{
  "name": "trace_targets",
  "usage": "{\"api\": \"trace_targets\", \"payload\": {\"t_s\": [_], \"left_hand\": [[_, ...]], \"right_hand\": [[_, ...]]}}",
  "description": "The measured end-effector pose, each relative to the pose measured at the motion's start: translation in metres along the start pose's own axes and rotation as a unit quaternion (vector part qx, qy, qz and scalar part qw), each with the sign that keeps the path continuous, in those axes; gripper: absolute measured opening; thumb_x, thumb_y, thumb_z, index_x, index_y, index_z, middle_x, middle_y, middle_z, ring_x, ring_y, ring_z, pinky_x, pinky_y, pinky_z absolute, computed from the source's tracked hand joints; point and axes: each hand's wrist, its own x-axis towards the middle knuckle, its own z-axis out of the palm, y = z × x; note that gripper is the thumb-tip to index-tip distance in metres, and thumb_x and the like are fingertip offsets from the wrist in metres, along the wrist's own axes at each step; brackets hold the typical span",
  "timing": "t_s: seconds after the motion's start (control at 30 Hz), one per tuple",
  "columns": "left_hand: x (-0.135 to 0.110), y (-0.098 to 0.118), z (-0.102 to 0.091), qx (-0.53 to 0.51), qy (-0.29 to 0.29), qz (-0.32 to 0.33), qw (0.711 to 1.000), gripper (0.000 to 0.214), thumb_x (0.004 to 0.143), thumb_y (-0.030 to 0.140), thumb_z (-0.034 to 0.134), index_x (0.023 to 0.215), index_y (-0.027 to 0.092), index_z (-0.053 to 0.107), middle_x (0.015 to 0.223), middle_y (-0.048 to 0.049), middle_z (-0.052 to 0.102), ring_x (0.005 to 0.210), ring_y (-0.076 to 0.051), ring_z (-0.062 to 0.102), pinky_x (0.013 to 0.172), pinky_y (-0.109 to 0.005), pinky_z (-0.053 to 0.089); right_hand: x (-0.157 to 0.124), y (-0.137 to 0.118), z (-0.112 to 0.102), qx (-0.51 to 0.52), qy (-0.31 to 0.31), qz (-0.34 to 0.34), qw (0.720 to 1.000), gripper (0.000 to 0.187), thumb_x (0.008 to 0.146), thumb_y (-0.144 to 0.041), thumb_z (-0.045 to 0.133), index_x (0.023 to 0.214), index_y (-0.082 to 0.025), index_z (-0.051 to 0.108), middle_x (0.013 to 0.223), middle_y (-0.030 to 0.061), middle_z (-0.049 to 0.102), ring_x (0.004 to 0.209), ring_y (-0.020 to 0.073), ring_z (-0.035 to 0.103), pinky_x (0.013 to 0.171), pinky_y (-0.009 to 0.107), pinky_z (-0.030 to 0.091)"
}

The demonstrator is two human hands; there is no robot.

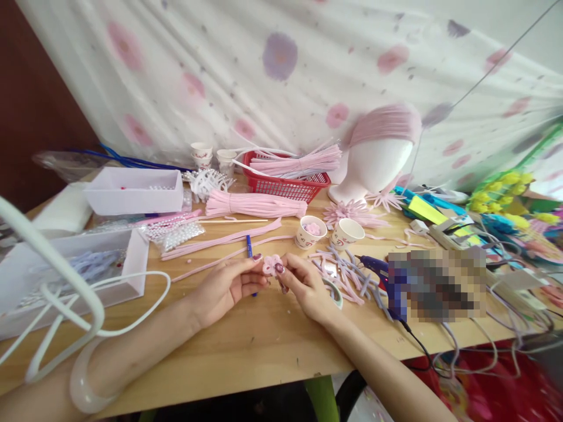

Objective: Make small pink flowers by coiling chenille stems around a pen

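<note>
Between my fingertips is a small pink pipe-cleaner flower, held above the front middle of the table. My left hand pinches its left side with thumb and fingers. On its right side, my right hand grips it with thumb and forefinger. Behind my left fingers a blue pen lies on the wood, partly covered. A paper cup with pink flowers in it stands just beyond my right hand, beside a second paper cup. Cut pink and grey pipe-cleaner pieces lie to the right.
A blue glue gun with a black cord lies at right, near power strips and cables. Behind are a red basket, a pink pipe-cleaner bundle and a white foam head. White boxes and a looping white cable occupy the left.
</note>
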Motion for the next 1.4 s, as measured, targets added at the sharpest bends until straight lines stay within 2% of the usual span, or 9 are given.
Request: {"api": "trace_targets", "payload": {"t_s": [0.27,0.53,0.73,0.97,1.1,1.2,1.27,1.37,1.4], "left_hand": [[-0.001,-0.005,-0.005,0.067,-0.026,0.049,0.996,0.015,0.077,0.027,0.068,0.081,0.015,0.075,0.086,-0.0064,0.073,0.073,-0.014,0.065,0.074,-0.026,0.054],[0.002,-0.002,-0.009,0.081,-0.011,0.020,0.996,0.023,0.076,0.036,0.071,0.076,0.013,0.073,0.078,-0.0074,0.073,0.068,-0.014,0.065,0.071,-0.026,0.054],[0.001,-0.003,-0.009,0.105,-0.011,0.004,0.994,0.018,0.072,0.032,0.074,0.077,0.014,0.074,0.079,-0.0066,0.072,0.067,-0.013,0.064,0.070,-0.026,0.054],[0.002,-0.006,-0.008,0.157,0.048,0.093,0.982,0.022,0.070,0.033,0.075,0.083,0.015,0.076,0.084,-0.0065,0.073,0.076,-0.016,0.063,0.083,-0.033,0.052],[0.000,-0.007,-0.004,0.224,0.053,0.117,0.966,0.026,0.072,0.037,0.074,0.087,0.016,0.077,0.086,-0.0070,0.073,0.079,-0.019,0.063,0.081,-0.035,0.052],[0.000,-0.007,-0.003,0.252,0.063,0.131,0.957,0.027,0.073,0.038,0.071,0.087,0.015,0.077,0.072,-0.0047,0.070,0.069,-0.017,0.062,0.072,-0.031,0.053],[0.001,-0.006,-0.005,0.265,0.066,0.140,0.952,0.029,0.075,0.038,0.069,0.090,0.014,0.076,0.062,-0.0024,0.067,0.062,-0.016,0.061,0.067,-0.030,0.052],[0.006,-0.007,-0.008,0.245,0.078,0.125,0.958,0.030,0.070,0.032,0.072,0.093,0.013,0.073,0.067,-0.0024,0.068,0.062,-0.015,0.061,0.067,-0.029,0.052],[0.007,-0.007,-0.008,0.226,0.089,0.111,0.964,0.030,0.068,0.030,0.073,0.092,0.013,0.073,0.071,-0.0029,0.069,0.064,-0.015,0.062,0.068,-0.029,0.053]], "right_hand": [[0.001,-0.003,-0.002,-0.003,-0.046,-0.007,0.999,0.032,0.092,-0.042,0.047,0.072,-0.018,0.049,0.061,-0.0033,0.044,0.056,0.0107,0.041,0.054,0.024,0.032],[0.001,0.000,-0.003,0.079,-0.020,0.033,0.996,0.037,0.083,-0.051,0.058,0.071,-0.016,0.056,0.058,-0.0039,0.045,0.053,0.0090,0.037,0.050,0.022,0.028],[0.000,0.004,-0.002,0.092,-0.014,0.043,0.995,0.039,0.079,-0.053,0.063,0.072,-0.016,0.058,0.057,-0.0039,0.047,0.051,0.0083,0.036,0.049,0.022,0.027],[0.002,0.005,-0.003,0.063,0.007,0.009,0.998,0.041,0.096,-0.047,0.039,0.071,-0.017,0.053,0.057,-0.0039,0.046,0.054,0.0097,0.042,0.056,0.023,0.034],[0.000,0.004,0.001,-0.012,-0.007,-0.005,1.000,0.035,0.094,-0.045,0.045,0.073,-0.017,0.051,0.061,-0.0032,0.048,0.056,0.0101,0.043,0.056,0.023,0.035],[-0.001,-0.001,-0.014,-0.060,0.021,-0.035,0.997,0.033,0.095,-0.041,0.044,0.072,-0.018,0.050,0.061,-0.0027,0.048,0.056,0.0105,0.044,0.055,0.023,0.035],[-0.001,-0.009,-0.035,-0.105,0.079,-0.062,0.989,0.030,0.094,-0.039,0.044,0.073,-0.018,0.049,0.061,-0.0026,0.048,0.057,0.0112,0.044,0.055,0.023,0.035],[0.000,-0.024,-0.067,-0.152,0.179,-0.095,0.967,0.026,0.094,-0.036,0.044,0.075,-0.019,0.050,0.062,-0.0028,0.047,0.059,0.0121,0.045,0.057,0.023,0.036],[0.001,-0.027,-0.074,-0.182,0.181,-0.091,0.962,0.027,0.094,-0.034,0.044,0.072,-0.019,0.049,0.061,-0.0030,0.046,0.059,0.0120,0.045,0.056,0.023,0.035]]}}
